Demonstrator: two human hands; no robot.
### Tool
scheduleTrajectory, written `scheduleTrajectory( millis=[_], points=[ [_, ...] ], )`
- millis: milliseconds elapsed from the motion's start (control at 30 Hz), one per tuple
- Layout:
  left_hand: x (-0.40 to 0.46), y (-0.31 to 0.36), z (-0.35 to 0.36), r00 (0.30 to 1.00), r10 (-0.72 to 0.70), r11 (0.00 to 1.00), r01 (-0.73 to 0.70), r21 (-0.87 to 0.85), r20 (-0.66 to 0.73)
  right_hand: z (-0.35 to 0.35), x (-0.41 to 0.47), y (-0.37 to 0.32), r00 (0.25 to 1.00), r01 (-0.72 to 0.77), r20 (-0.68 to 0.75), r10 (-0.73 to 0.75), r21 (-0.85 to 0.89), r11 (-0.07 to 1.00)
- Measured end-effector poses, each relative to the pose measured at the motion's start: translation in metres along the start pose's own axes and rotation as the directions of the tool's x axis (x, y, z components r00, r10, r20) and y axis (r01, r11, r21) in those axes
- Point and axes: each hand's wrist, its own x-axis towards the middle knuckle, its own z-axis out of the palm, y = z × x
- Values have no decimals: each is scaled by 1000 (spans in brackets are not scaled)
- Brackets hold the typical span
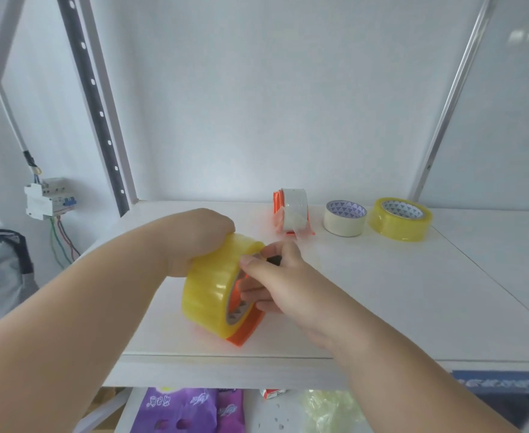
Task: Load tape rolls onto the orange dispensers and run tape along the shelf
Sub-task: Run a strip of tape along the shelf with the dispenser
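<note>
Yellow tape roll [208,289] — left hand [200,239] grasps it, right hand [272,282] pinches its orange dispenser [247,331].

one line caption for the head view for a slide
Both hands fit a yellow roll onto an orange dispenser; a loaded dispenser and two spare rolls wait behind.

- We are seeing white characters on the purple packets [191,407] under the shelf [381,292], but they are too blurred for us to read.
- We are making out pale lettering on a blue strip [503,382] at the shelf's front edge, likewise unreadable.
</note>
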Motion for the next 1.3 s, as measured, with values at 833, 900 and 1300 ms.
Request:
scheduleTrajectory(
  millis=[833, 900, 1300],
  points=[
    [38, -5, 4, 872, 487, 873, -486, -31, 39, -22, -17, -6, 969, 61, -245, -38, 86, 994],
    [44, -4, 1, 886, 457, 889, -457, -22, 74, -30, -21, -7, 967, 84, -249, -54, 110, 990],
    [69, -13, 8, 932, 360, 929, -353, -114, 38, -74, -39, -18, 943, 179, -317, -102, 224, 958]
  ],
)
